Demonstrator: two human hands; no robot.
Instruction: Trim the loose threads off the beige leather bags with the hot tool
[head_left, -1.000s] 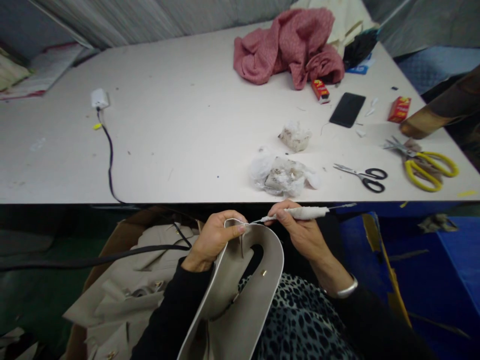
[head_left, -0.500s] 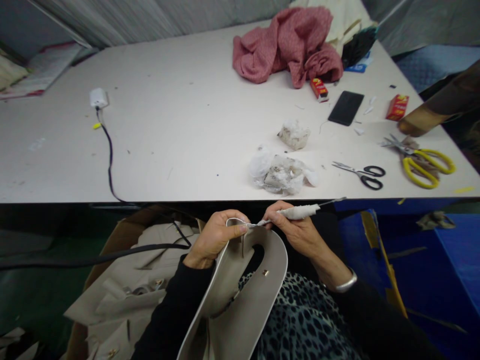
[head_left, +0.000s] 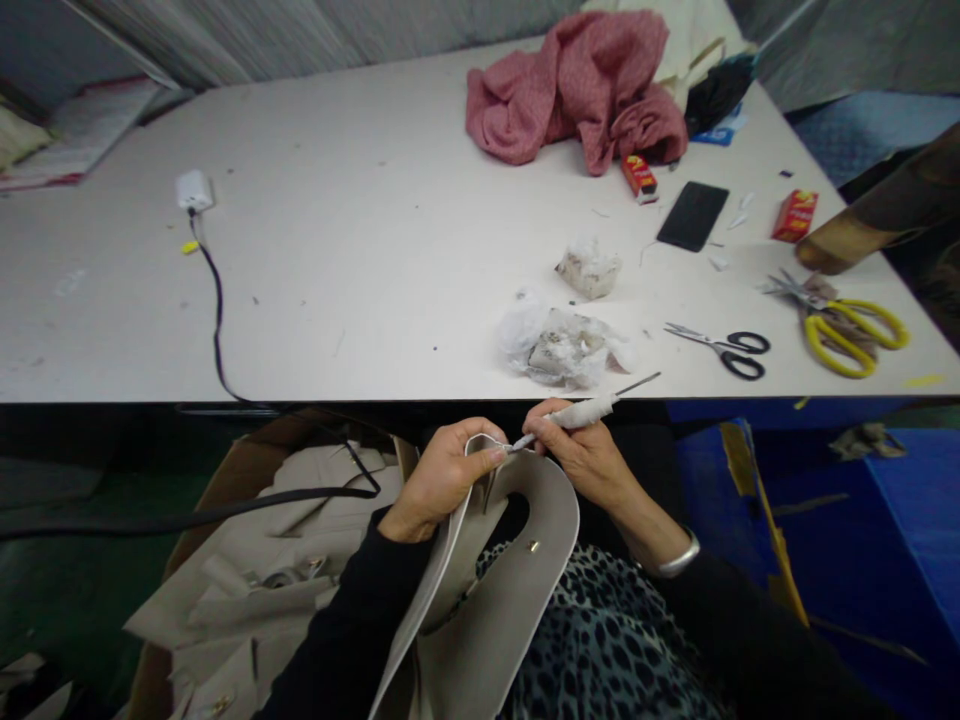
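A beige handbag (head_left: 480, 650) with an oval cut-out and a small gold fitting hangs over my lap. My left hand (head_left: 448, 475) is closed on its top edge, thumb and fingers pinching the rim. My right hand (head_left: 579, 447) is closed round a thin pointed tool (head_left: 589, 412) with a white wrapped middle, and a bare metal rod sticks out of its far end. The tool's near tip reaches the bag's edge beside my left thumb; whether it touches there I cannot tell. Both hands are just below the table's front edge.
On the white table (head_left: 337, 250) lie crumpled white plastic (head_left: 566, 345), black-handled scissors (head_left: 724, 348), yellow-handled scissors (head_left: 855, 325), a dark phone (head_left: 694, 215) and pink cloth (head_left: 570, 85). Left below stands a cardboard box (head_left: 154, 640) of beige pieces; right below, a blue bin (head_left: 855, 570).
My right hand has tilted the tool, so its rod end points higher and further left. Both hands and the bag's top have shifted slightly.
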